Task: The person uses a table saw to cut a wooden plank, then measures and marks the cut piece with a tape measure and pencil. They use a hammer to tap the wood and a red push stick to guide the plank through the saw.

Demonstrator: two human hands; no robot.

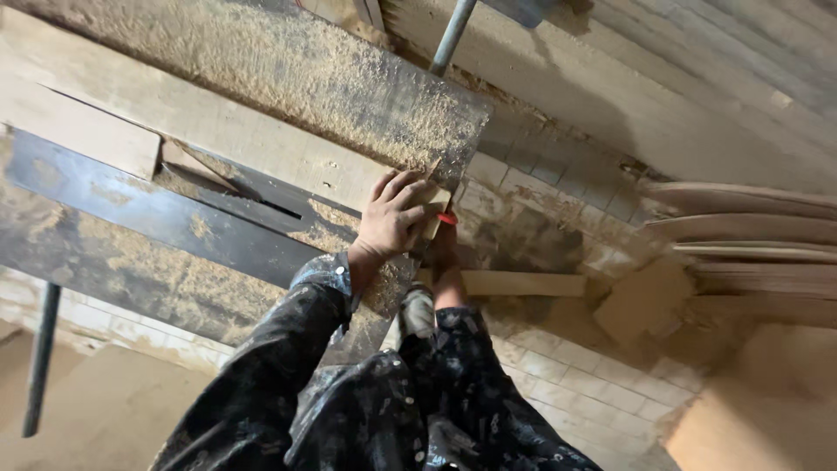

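Note:
My left hand (394, 218) lies on the near end of a long pale wooden plank (218, 131), its fingers curled over the end. The plank rests on a dark metal saw table (131, 227) covered in sawdust, beside a narrow blade slot (277, 208). Just below the table's corner, my right hand (445, 257) reaches up to a small red object (446, 218). That hand's fingers are in shadow and partly hidden by the table edge. Both arms wear dark patterned sleeves.
A grey metal pipe (453, 35) rises behind the table, and a table leg (39, 349) stands at the left. A wood offcut (523, 283) lies on the tiled floor. Thin boards (750, 235) are stacked at the right, with sawdust heaps (758, 410) around.

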